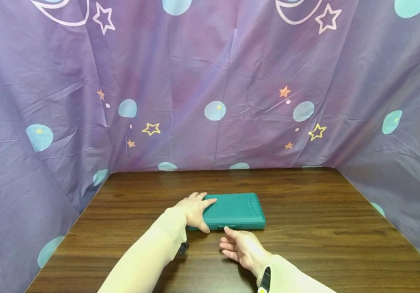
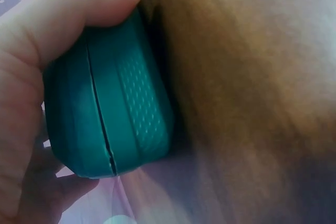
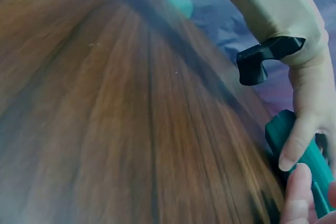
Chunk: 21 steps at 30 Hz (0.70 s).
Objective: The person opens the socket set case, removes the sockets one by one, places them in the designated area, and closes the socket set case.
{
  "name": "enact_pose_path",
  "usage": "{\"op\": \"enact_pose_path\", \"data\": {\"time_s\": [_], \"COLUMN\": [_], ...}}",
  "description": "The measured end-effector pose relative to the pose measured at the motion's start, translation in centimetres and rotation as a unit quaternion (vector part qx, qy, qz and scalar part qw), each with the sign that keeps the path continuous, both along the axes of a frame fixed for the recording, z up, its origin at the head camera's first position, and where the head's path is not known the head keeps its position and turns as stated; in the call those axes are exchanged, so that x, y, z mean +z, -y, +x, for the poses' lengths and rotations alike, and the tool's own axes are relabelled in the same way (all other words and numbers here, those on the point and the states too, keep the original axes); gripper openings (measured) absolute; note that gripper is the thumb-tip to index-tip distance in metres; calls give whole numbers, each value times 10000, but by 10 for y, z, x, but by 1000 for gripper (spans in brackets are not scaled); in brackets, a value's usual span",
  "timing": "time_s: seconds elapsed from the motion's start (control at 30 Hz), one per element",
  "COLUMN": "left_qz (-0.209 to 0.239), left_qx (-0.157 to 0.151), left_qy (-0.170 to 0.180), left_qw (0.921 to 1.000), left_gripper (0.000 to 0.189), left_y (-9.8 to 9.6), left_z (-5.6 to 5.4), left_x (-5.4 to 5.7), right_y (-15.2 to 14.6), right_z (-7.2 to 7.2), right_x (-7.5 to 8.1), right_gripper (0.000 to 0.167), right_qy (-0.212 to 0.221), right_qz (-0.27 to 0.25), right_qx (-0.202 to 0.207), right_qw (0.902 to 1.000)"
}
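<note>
A flat teal plastic case lies closed on the table, a latch at the middle of its front side. My left hand holds the case's left end, fingers spread over the lid and thumb bent down over the front side. A thin seam between lid and base shows beside that thumb in the left wrist view. In front of the case is my right hand, palm turned inward and fingers loosely bent, with its thumb tip right at the latch. Only the fingertips of this hand show in the right wrist view.
The brown wood-grain table extends around the case. Behind it and along both sides hangs a purple curtain with stars and moons. A black wrist mount sits below my left sleeve.
</note>
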<state>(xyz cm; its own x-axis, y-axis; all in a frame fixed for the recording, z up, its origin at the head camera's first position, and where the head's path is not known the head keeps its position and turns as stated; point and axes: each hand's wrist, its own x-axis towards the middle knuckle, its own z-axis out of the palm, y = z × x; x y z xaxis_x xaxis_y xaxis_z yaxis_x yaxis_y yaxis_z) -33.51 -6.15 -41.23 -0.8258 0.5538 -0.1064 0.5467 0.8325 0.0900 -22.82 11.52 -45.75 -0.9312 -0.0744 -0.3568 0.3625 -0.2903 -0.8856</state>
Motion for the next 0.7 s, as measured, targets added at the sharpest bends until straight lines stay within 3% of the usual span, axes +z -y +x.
{"op": "enact_pose_path", "data": {"time_s": [0.17,0.33,0.7], "left_qz": [-15,29,65], "left_qx": [67,55,65], "left_qy": [155,95,1], "left_qw": [9999,9999,10000], "left_gripper": [99,99,99], "left_y": [0,-1,1], "left_z": [-2,0,1], "left_x": [2,3,0], "right_y": [10,17,19], "right_z": [-5,-9,-10], "right_x": [0,-3,-5], "right_gripper": [43,45,36], "right_qy": [81,44,127], "right_qz": [-514,-730,-518], "right_qx": [-456,-742,-625], "right_qw": [9976,9946,9966]}}
